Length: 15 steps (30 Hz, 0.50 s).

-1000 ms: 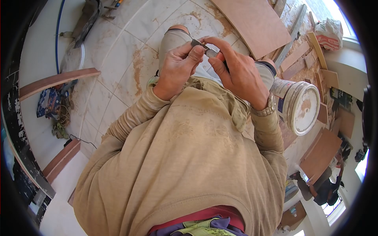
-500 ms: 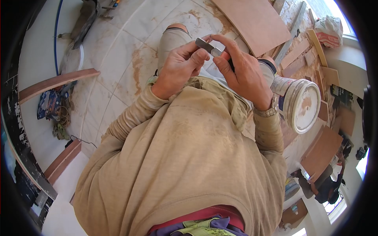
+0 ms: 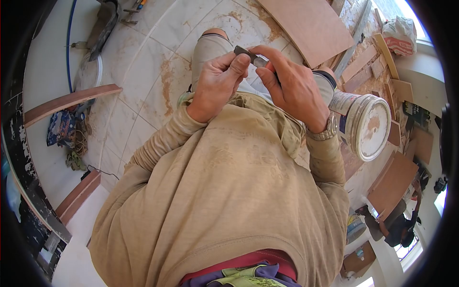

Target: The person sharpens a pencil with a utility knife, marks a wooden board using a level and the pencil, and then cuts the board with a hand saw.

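Held up over my lap, a small dark grey sharpening stone (image 3: 241, 50) is pinched between the thumb and fingers of my left hand (image 3: 216, 86). Against its right end lies the metal blade of a chisel (image 3: 260, 62). My right hand (image 3: 299, 93) is closed around the chisel's orange-and-black handle, its index finger stretched over the blade towards the stone. Most of the handle is hidden in the palm. Both hands are close together, between my knees.
A white lidded bucket (image 3: 373, 128) stands close beside my right forearm. Ahead lies a large brown board (image 3: 308, 31), with wood strips (image 3: 361, 62) to its right. Curved wooden pieces (image 3: 71, 104) are at left. A person (image 3: 399, 229) is by boards at far right.
My left thumb has come up over the stone, which has shifted slightly left and turned in the fingers. The chisel and right hand have moved a little left.
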Tool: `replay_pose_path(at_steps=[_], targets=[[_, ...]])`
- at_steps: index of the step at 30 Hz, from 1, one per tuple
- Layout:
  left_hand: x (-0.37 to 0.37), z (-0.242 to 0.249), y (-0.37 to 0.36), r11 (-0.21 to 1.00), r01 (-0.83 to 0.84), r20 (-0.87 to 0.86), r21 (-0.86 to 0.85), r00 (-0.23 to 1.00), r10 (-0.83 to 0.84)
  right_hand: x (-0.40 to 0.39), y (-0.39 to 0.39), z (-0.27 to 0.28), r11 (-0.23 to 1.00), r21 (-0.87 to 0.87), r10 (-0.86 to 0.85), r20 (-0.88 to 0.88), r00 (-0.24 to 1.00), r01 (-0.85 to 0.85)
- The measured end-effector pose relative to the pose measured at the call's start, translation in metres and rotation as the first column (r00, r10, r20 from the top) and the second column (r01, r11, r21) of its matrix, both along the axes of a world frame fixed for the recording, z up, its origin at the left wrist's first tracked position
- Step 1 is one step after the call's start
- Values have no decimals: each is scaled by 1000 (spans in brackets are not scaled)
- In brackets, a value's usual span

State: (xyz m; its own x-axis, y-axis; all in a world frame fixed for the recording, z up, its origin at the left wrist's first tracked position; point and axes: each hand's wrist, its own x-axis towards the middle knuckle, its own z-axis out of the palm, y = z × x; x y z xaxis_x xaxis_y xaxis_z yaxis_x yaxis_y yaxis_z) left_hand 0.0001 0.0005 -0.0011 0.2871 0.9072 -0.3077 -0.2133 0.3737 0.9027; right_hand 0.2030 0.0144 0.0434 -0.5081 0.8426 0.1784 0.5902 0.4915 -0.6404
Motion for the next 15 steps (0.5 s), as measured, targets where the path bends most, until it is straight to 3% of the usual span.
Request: replay_pose_path(at_steps=[2,5,15], targets=[[2,-2,-1,1000,-20,-4,17,1000,20,0,-1,1,1000,-11,-2,0,1000,2],[6,5,-1,998,-46,148,45,988,39,-1,-5,6,995,-102,-17,-40,999,12],[2,7,-1,999,-27,36,18,999,27,0,-2,4,1000,-27,-10,-12,1000,10]])
